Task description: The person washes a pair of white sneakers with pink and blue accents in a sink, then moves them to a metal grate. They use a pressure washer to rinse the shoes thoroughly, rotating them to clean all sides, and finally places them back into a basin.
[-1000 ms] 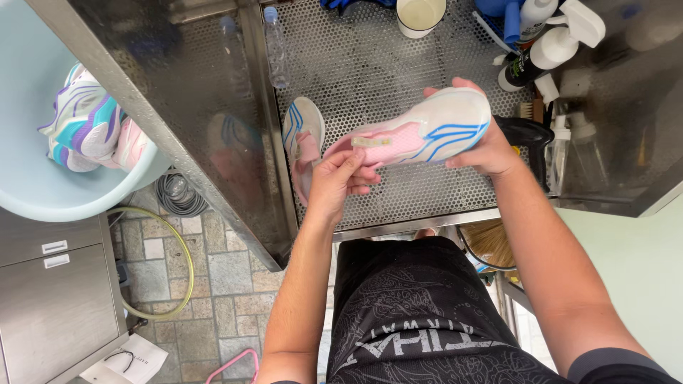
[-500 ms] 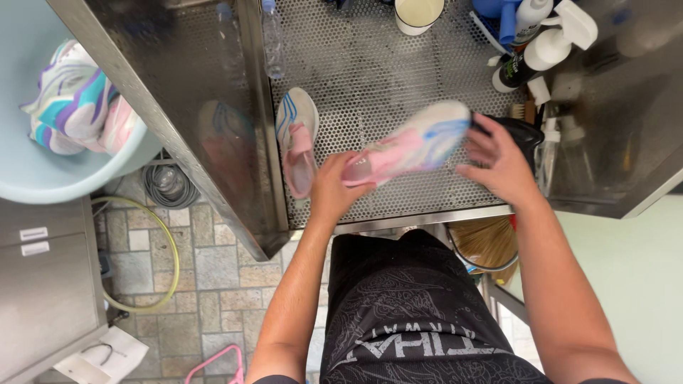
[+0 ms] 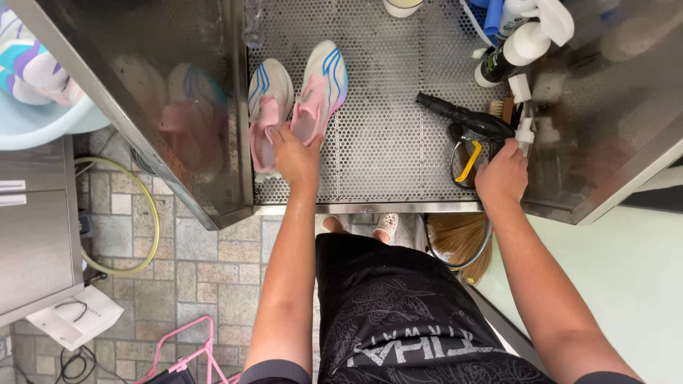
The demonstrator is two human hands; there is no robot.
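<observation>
L hand (image 3: 295,158) pinches both pink shoes (image 3: 299,99) at heels; R hand (image 3: 502,174) closed on black spray gun (image 3: 469,128), far right; keep heels pinned, aim w/ nozzle low

We look down on a perforated steel worktop (image 3: 398,142) boxed in by shiny steel side walls (image 3: 163,107) that give blurred reflections. Below it lies a floor of grey and tan stone tiles (image 3: 206,263), crossed by a yellow-green hose (image 3: 146,213). A steel cabinet (image 3: 32,235) stands at the left, a pale green surface (image 3: 619,277) at the right. Light is even and bright.
</observation>
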